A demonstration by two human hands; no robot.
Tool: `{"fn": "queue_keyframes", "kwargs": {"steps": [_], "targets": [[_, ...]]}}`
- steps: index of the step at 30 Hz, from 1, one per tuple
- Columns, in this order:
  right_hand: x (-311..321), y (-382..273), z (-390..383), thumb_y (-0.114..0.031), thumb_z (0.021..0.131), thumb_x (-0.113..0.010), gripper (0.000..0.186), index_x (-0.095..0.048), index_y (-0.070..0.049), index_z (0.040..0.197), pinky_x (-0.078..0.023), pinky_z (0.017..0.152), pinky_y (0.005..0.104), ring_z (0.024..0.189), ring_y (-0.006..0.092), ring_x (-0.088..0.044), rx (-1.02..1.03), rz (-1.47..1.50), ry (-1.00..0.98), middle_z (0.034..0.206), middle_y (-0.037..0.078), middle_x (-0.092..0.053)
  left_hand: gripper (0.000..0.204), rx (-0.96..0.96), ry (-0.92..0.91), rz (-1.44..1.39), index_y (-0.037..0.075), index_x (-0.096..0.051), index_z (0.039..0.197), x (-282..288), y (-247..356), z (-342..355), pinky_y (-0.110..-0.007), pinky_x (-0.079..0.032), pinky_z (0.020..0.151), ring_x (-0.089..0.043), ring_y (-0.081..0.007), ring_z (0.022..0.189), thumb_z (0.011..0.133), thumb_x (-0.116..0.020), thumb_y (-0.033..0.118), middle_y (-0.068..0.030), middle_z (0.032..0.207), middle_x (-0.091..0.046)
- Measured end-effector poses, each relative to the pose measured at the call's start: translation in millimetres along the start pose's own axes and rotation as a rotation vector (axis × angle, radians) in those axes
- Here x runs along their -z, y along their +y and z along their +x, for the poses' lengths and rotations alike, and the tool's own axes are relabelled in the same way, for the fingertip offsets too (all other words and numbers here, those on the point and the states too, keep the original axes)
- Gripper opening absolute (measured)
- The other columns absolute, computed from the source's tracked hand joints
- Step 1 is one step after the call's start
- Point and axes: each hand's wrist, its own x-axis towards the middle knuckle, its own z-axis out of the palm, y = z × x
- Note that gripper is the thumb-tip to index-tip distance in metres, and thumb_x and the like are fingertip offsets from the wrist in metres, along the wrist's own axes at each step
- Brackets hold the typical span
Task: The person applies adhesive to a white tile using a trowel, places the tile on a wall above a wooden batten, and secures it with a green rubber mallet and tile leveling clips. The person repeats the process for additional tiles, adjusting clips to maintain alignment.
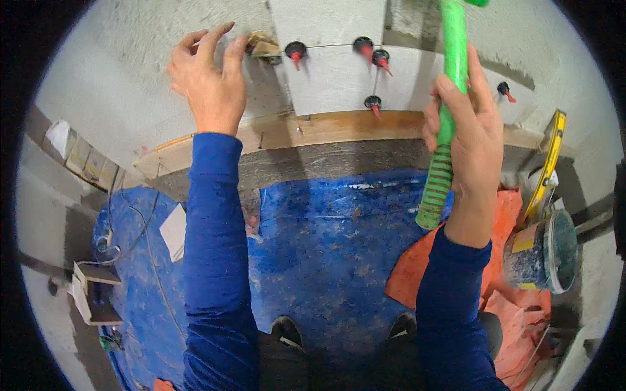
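Right hand (464, 130) was wrapped tight round the green mallet handle (446, 124), gripping mid-shaft above the ribbed end; the head ran out of frame at the top edge. Handle stood near upright, just right of the grey tiles (339, 58) on the wall.

Left hand (212, 75) was raised, fingers loosely spread, tips touching the rough plaster beside a tan scrap (263, 44) at the tiles' upper left corner. It held nothing that could be seen.

Red-and-black levelling clips (296, 51) sat in the tile joints, between the two hands. A wooden batten (313, 129) ran under the bottom tile row, below both hands.

Judgement: the tapping would go best with short, light blows square on the tile face, clear of the clips, with the left hand kept flat at the tile edge to feel for lippage and well away from the mallet's path.

Further out: blue tarp (326, 234) on the floor, orange sheet (502, 228) to the right, a bucket (544, 251) lying on its side near it, a yellow level (546, 171) leaning on the wall. Shoe tips (287, 331) showed at the lower edge.
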Motion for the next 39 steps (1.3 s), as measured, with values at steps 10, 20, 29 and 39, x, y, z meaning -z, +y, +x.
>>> {"fn": "queue_keyframes", "kwargs": {"steps": [10, 20, 29, 39], "targets": [[-41.6, -16.0, 9.4, -0.015, 0.104, -0.063, 0.064, -0.035, -0.004, 0.16, -0.048, 0.053, 0.0234, 0.065, 0.0082, -0.057, 0.366, -0.138, -0.07, 0.095, 0.004, -0.06, 0.039, 0.273, 0.0, -0.042, 0.012, -0.078, 0.105, -17.6, 22.5, -11.4, -0.057, -0.033, 0.108, -0.045, -0.0391, 0.124, 0.082, -0.085, 0.043, -0.0201, 0.124, -0.056], [8.8, 6.8, 18.2, -0.008, 0.096, -0.072, 0.06, -0.051, -0.002, 0.152, -0.045, 0.109, 0.0372, 0.13, 0.0246, -0.061, 0.598, -0.801, -0.26, 0.145, 0.017, -0.062, 0.053, 0.395, -0.03, 0.01, 0.009, -0.073, 0.105, -29.1, 46.8, -10.3, -0.055, -0.033, 0.101, -0.044, -0.0379, 0.124, 0.071, -0.092, 0.045, -0.019, 0.126, -0.054], [11.2, 21.7, 12.9, -0.011, 0.095, -0.074, 0.055, -0.056, -0.003, 0.147, -0.051, 0.094, 0.0333, 0.103, 0.02, -0.067, 0.49, -0.769, -0.178, 0.12, 0.015, -0.071, 0.044, 0.344, 0.142, 0.04, 0.006, -0.068, 0.104, -30.8, 47.1, -14.9, -0.052, -0.036, 0.098, -0.048, -0.0377, 0.118, 0.082, -0.085, 0.04, -0.018, 0.118, -0.056], [-78.2, 28.0, 17.7, -0.021, 0.087, -0.084, 0.032, -0.065, -0.001, 0.104, -0.054, 0.066, 0.0329, 0.074, 0.0139, -0.066, -0.001, -0.427, 0.014, 0.081, 0.006, -0.068, 0.056, 1.648, -0.056, -1.408, 0.004, -0.067, 0.117, -34.9, 124.7, -52.4, -0.039, -0.043, 0.085, -0.055, -0.0237, 0.098, 0.106, -0.047, 0.055, -0.0117, 0.109, -0.067]]}}
